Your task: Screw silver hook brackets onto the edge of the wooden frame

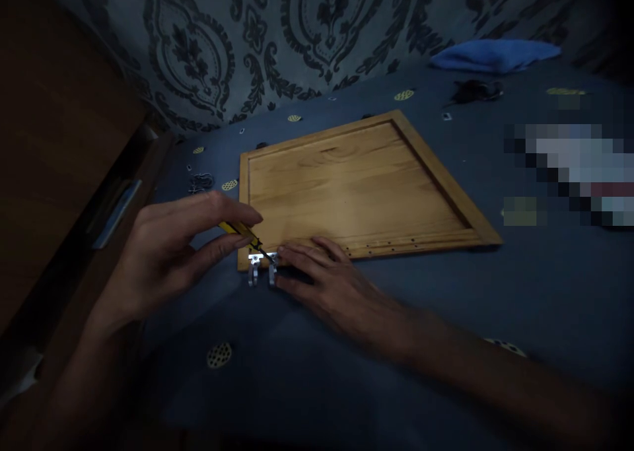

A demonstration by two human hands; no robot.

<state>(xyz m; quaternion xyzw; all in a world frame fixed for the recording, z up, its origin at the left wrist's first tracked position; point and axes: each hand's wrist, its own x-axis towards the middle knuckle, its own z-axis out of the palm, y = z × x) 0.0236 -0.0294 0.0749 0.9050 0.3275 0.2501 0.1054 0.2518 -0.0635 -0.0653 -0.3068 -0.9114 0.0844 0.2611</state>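
A framed wooden panel [356, 180] lies flat on a blue patterned bedsheet [495, 306]. A small silver metal bracket [262, 266] sits at its near left corner. My left hand [173, 253] pinches a yellow-handled screwdriver [242, 232], whose dark tip points down at the bracket. My right hand [321, 273] rests on the panel's near edge, fingers stretched out flat and touching the bracket's right side.
A dark wooden cabinet [59, 160] stands at the left, a patterned wall [277, 35] behind. A blue cloth [495, 55] and a dark object [475, 91] lie at the far right. Small metal parts [201, 183] lie left of the panel.
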